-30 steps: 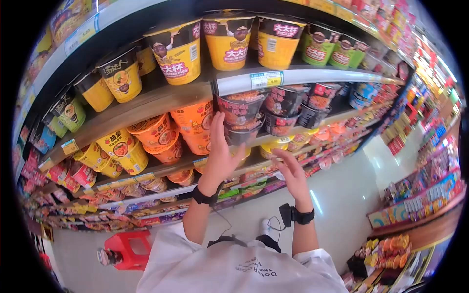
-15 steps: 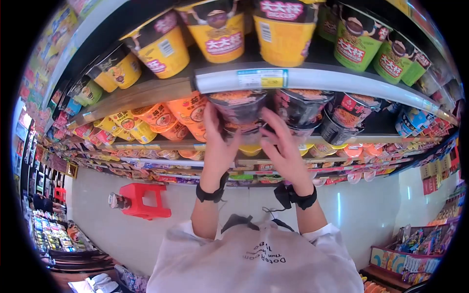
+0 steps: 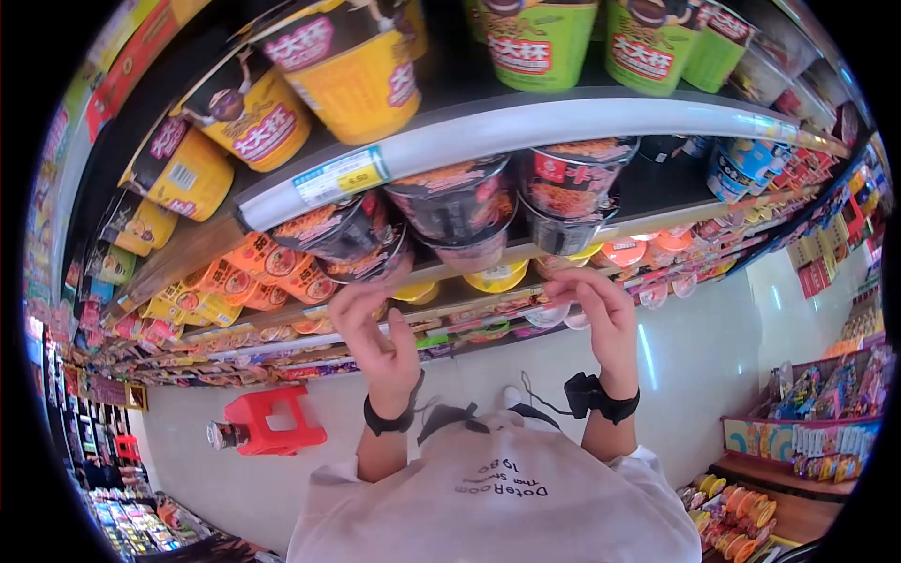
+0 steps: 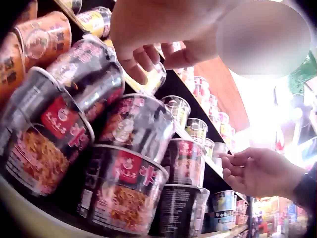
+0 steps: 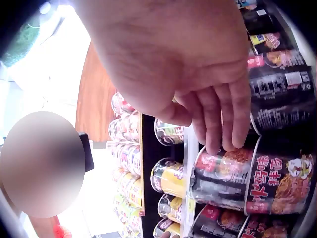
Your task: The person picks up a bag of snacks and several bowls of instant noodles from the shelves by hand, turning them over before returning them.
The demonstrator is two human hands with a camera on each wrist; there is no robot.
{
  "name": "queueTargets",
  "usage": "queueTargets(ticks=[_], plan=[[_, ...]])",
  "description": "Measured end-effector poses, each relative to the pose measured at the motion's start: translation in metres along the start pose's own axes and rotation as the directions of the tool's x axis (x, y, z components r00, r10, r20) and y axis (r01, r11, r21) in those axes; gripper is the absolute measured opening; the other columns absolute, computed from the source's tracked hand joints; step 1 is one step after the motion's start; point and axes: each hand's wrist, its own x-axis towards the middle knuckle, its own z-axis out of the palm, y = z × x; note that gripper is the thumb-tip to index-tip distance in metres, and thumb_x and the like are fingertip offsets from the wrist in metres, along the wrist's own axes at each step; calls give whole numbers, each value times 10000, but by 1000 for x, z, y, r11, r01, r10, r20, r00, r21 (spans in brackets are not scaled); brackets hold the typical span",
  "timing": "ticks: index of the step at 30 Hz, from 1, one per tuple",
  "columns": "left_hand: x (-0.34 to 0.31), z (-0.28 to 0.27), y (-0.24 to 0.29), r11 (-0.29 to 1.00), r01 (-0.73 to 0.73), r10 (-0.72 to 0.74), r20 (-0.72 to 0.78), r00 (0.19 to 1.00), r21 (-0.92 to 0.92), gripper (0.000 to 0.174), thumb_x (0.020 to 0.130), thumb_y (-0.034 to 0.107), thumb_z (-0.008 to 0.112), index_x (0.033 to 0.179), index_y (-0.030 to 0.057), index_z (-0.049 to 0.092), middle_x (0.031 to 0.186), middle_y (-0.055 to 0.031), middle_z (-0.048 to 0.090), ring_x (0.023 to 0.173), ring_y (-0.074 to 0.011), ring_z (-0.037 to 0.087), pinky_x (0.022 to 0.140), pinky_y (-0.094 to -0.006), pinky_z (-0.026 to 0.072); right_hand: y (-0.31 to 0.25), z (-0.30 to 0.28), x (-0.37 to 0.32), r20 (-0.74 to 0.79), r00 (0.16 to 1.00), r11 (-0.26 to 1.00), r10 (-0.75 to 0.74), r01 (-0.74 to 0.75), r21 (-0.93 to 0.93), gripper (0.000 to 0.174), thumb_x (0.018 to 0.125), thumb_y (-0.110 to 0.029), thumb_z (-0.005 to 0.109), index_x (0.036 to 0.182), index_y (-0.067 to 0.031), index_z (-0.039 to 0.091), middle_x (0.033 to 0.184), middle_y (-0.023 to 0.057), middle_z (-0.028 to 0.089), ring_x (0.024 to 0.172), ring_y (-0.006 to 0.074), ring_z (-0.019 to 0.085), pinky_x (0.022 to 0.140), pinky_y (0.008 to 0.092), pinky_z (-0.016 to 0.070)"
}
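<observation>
Black instant-noodle bowls (image 3: pixel 450 202) stand in stacks of two on the middle shelf. My left hand (image 3: pixel 377 342) is in front of the left stack (image 3: pixel 343 230), just below it in the head view, fingers loosely bent around nothing. Farther right, my right hand (image 3: pixel 605 319) hangs below the stack with the red label (image 3: pixel 574 178), its fingers relaxed and holding nothing. From the left wrist, the left hand (image 4: pixel 158 37) shows over the upper edge of the stacks. In the right wrist view the right hand's (image 5: pixel 193 84) fingertips overlap a black bowl (image 5: pixel 220 178).
Yellow big cups (image 3: pixel 352 84) and green cups (image 3: pixel 540 47) line the shelf above, behind a white price rail (image 3: pixel 563 117). Orange noodle tubs (image 3: pixel 267 267) sit to the left. A red stool (image 3: pixel 272 419) is on the floor, and a display rack (image 3: pixel 807 432) stands at right.
Half a second ago both hands were around a black bowl stack; now they are drawn back and farther apart, holding nothing. The head view has shifted to the right along the shelf.
</observation>
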Motion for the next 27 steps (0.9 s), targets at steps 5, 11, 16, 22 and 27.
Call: queueTargets(ticks=[5, 11, 16, 22, 27], plan=[[-1, 31, 14, 998, -58, 54, 121, 991, 36, 310, 768, -108, 522, 1043, 28, 563, 1104, -130, 494, 1054, -272, 477, 955, -370, 388, -8, -21, -19, -66, 998, 995, -9, 2, -99, 233, 995, -69, 477, 1106, 41, 650, 957, 92, 701, 898, 146, 657, 811, 277, 522], [-10, 51, 34, 1000, -20, 15, 212, 977, 21, 236, 810, -116, 509, 986, 30, 571, 1087, -113, 458, 1030, -237, 482, 946, -355, 400, -15, -43, -33, -99, 995, 992, -22, 10, -126, 228, 991, -66, 482, 1086, 39, 660, 945, 91, 703, 866, 137, 654, 785, 270, 519], [-25, 51, 41, 999, 11, -21, 187, 982, 51, 265, 776, -145, 516, 945, 27, 626, 1083, -132, 503, 935, -232, 545, 793, -316, 473, -12, -55, -37, -98, 994, 990, -36, 22, -142, 222, 987, -63, 484, 1082, 34, 661, 922, 85, 707, 850, 133, 655, 772, 266, 520], [-53, 41, 53, 997, 68, -73, 185, 980, 29, 269, 768, -166, 509, 927, 18, 624, 1063, -129, 508, 901, -224, 557, 777, -305, 466, -17, -62, -62, -108, 994, 986, -28, 10, -166, 218, 976, -42, 482, 1064, 28, 669, 916, 83, 708, 845, 138, 659, 772, 268, 522], [-76, 41, 75, 997, 40, -52, 218, 974, 59, 149, 836, -104, 521, 882, 15, 599, 1021, -111, 484, 914, -207, 527, 796, -311, 457, -36, -75, -102, -107, 994, 975, -31, 6, -221, 215, 974, -35, 485, 1069, 25, 668, 911, 86, 706, 849, 146, 665, 781, 272, 526]])
